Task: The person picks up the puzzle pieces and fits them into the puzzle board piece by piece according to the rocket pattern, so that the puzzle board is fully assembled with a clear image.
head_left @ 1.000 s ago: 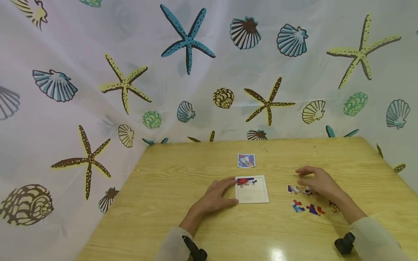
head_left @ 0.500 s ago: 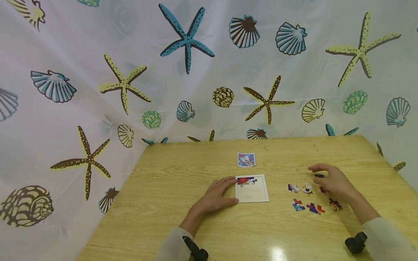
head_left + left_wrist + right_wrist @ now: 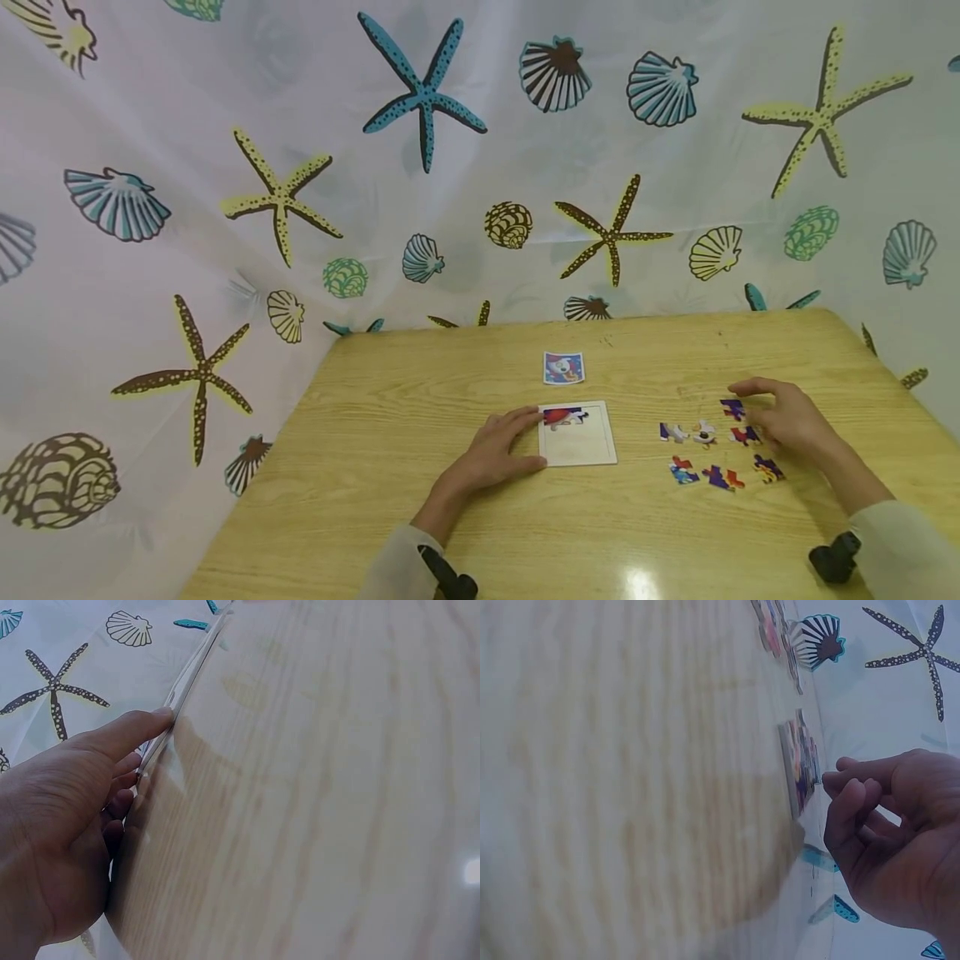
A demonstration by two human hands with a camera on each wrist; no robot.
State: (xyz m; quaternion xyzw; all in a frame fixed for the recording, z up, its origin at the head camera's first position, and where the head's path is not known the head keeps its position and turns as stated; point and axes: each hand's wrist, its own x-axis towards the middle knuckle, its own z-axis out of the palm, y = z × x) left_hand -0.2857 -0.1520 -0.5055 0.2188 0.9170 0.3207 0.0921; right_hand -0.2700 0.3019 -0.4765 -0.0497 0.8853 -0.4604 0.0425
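A white puzzle board lies on the table with a few fitted pieces, red, white and dark blue, along its upper left. My left hand rests at the board's left edge, thumb by the near corner and fingers by the far one. To the right, my right hand hovers over loose pieces with nothing held, fingers loosely bent. Closest to its fingertips are a dark blue piece and a red-and-blue piece. In the right wrist view, pieces appear edge-on beside the fingertips.
A small picture card of a white cartoon animal lies beyond the board. Several other loose pieces are spread nearby, including a white-eyed one and a blue-and-red one. A shell-patterned curtain surrounds the wooden table.
My right hand has moved rightward from over the middle pieces, uncovering the dark blue, red-and-blue and patterned pieces. The left hand has stayed at the board.
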